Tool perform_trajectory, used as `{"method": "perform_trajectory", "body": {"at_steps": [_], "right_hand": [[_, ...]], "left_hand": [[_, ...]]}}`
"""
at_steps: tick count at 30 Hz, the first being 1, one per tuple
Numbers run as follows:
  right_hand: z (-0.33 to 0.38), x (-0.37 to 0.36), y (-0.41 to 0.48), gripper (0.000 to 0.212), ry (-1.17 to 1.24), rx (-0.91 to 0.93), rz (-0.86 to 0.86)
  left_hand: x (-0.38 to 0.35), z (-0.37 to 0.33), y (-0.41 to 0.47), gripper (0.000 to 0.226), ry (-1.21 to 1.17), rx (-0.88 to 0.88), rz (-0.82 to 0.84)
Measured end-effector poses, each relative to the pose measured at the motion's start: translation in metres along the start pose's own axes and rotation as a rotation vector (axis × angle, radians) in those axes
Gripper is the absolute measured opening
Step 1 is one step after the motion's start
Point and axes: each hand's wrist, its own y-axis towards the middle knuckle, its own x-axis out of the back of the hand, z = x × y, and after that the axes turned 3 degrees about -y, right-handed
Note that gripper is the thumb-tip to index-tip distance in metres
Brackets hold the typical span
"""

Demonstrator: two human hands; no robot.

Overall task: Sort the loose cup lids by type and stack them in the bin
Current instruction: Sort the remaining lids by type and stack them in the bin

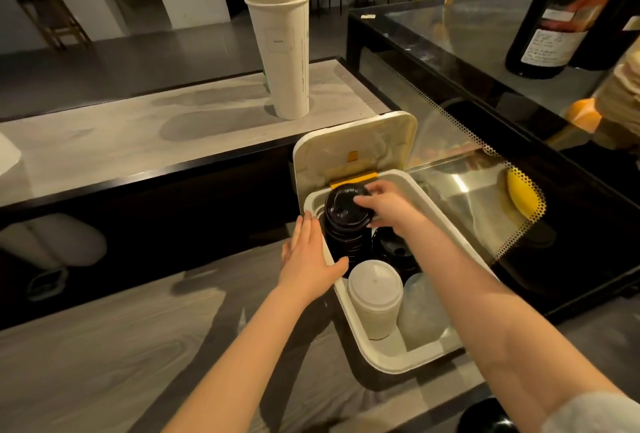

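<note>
While the left hand [308, 256] is laid flat, fingers straight, against the left wall of the bin [398, 365], the top black lid [341, 206] of the black stack [343, 237] in the bin's far left corner is gripped by the curled right hand [384, 206]. A white stack [374, 297] and a clear stack [420, 311] are seen nearer.

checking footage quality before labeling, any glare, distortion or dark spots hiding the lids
Head view: wide-angle bend curves the counter edges; glare streaks the glass case beside the bin; the black lids under the right hand are dim, detail mostly lost; the white lids read clearly.
</note>
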Motion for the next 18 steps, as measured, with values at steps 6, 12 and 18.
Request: {"method": "perform_trajectory", "body": {"at_steps": [6,12,18], "right_hand": [[-0.005,-0.014,0.008,0.049,-0.847,0.084,-0.234],[-0.013,-0.009,0.000,0.047,-0.819,0.588,-0.218],[-0.029,-0.009,-0.005,0.056,-1.113,0.521,0.001]], "left_hand": [[0.005,0.006,0.003,0.098,0.014,-0.042,-0.004],[0.019,0.016,0.005,0.093,-0.003,-0.092,0.057],[0.027,0.027,0.004,0.094,0.023,-0.120,0.126]]}}
